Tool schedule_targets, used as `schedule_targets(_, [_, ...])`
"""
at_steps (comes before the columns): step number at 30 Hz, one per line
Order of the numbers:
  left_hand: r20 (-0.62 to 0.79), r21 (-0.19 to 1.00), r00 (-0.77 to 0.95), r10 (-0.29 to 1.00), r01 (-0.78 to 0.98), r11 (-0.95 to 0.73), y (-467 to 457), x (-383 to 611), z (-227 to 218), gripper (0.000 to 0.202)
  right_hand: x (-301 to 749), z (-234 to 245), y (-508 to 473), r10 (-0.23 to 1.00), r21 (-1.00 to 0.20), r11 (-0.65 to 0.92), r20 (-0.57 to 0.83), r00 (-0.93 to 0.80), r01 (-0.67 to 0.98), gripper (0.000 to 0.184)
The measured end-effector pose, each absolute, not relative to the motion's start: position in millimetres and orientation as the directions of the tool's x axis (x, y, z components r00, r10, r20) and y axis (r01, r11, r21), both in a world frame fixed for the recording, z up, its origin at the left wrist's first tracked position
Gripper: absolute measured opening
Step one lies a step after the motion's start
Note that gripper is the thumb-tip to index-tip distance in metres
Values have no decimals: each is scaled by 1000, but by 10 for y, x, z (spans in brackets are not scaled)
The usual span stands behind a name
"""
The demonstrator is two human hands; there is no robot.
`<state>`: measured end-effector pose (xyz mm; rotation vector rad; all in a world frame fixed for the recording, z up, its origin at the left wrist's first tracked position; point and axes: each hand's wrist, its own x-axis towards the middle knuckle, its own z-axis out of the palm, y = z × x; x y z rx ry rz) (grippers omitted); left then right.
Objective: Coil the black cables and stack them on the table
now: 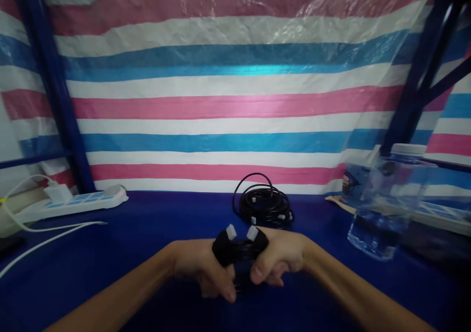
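Both hands grip a small bundle of black cable (242,251) in front of me, low over the blue table. My left hand (204,266) is closed on its left end, thumb pointing down and inward. Around the right end my right hand (283,256) is closed too, with its thumb bent toward the middle. Two small pale grey blocks stick up from the top of the bundle, one near each hand. Just behind lies a larger coil of black cable (263,204), with several small whitish pieces on it and one loop standing up.
On the left, a white power strip (77,204) holds a white plug (59,193), with white cables (55,243) across the blue table (165,214). A clear plastic bottle (382,214) with some liquid stands on the right. Striped sheeting (221,106) hangs behind, between dark blue posts.
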<state>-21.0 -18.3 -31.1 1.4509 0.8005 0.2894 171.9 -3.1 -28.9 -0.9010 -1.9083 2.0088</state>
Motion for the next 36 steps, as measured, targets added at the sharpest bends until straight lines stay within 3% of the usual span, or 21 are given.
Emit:
schedule_targets(2, [-209, 975, 605, 769, 185, 120, -128, -144, -380, 27, 1657, -350, 8, 667, -984, -115, -176, -724, 134, 28])
schedule_targets(5, [23, 996, 306, 952, 80, -49, -2, -53, -509, 29, 1500, -488, -2, 849, -999, 32, 6, -528, 39, 23])
schedule_targets(7, [144, 983, 152, 978, 88, -158, 46, -38, -563, 29, 1413, -551, -52, 901, -991, 128, 102, -422, 33, 24])
schedule_targets(9, [206, 970, 105, 973, 110, -217, 41, -71, -565, 31, 1380, -558, -100, 888, -976, 202, 144, -437, 88, 27])
schedule_targets(14, [70, 974, 444, 893, 162, -157, -67, -239, -442, 22, 1516, -419, -20, 711, -937, 245, -1, -703, 249, 24])
schedule_targets(17, [-43, 983, 517, 855, 176, -57, -75, -255, -436, 24, 1577, -383, 143, 683, -932, 192, -98, -724, 308, 22])
schedule_targets(20, [-50, 988, 365, 930, 156, -8, 49, -289, -471, 33, 1414, -412, 373, 776, -945, 166, -52, -628, 283, 29])
schedule_targets(23, [-6, 977, 113, 994, 211, -18, 330, -570, -488, 35, 927, -485, 692, 867, -936, 202, 34, -498, 288, 23])
schedule_targets(25, [20, 948, -49, 999, 318, -3, 564, -918, -508, 30, 476, -559, 924, 905, -909, 236, 76, -418, 345, 18])
schedule_targets(29, [114, 799, -319, 941, 592, 104, 977, -1665, -621, 14, -319, -728, 1295, 910, -812, 383, 248, -333, 441, 32])
schedule_targets(32, [197, 686, -346, 917, 717, 123, 1194, -1991, -753, 27, -574, -837, 1486, 869, -733, 484, 339, -360, 478, 38])
schedule_targets(36, [263, 654, -221, 939, 756, -6, 1328, -2124, -857, 47, -592, -917, 1659, 848, -683, 522, 352, -395, 512, 36])
